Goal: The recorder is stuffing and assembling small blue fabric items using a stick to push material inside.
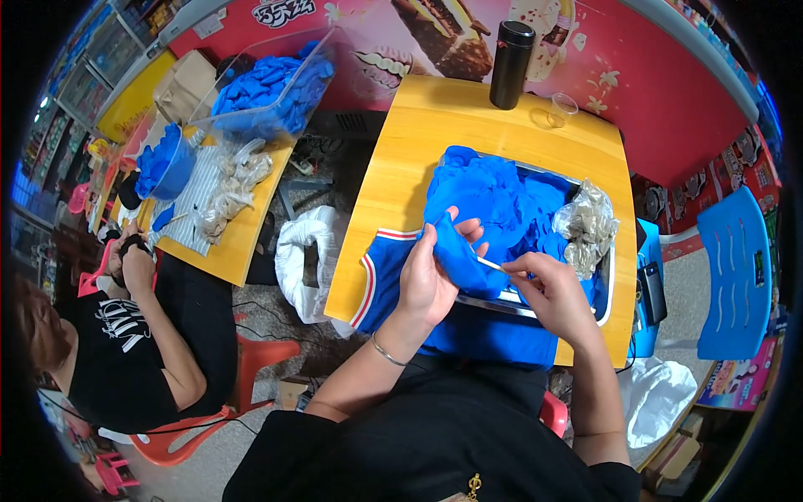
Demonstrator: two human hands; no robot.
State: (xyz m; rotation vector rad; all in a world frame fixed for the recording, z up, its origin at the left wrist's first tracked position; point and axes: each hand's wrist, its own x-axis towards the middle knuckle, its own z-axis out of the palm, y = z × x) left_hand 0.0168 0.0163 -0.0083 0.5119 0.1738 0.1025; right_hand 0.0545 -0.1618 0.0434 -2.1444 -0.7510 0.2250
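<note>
both hands meet over the near table edge (pixel 468 350): the left hand (pixel 428 280) grips a blue glove (pixel 458 255), the right hand (pixel 548 287) pinches a thin white stick (pixel 490 264). beyond, a metal tray (pixel 604 294) holds a blue pile (pixel 493 197) and clear bags (pixel 587 224); a black bottle (pixel 511 64) stands at the far edge.

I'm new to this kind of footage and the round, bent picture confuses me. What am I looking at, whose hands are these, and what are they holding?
There is no machine here: a person wears a wide fisheye camera on the head, looking down, so straight edges bend near the rim. The forearms coming up from below are that person's own. The left hand holds a piece of blue material; the right hand pinches a thin white stick against it. They work over a yellow table with a metal tray heaped with more blue pieces and crumpled clear plastic bags. A black flask and a clear cup stand at the far edge. At left, another person sits at a second table.
</note>
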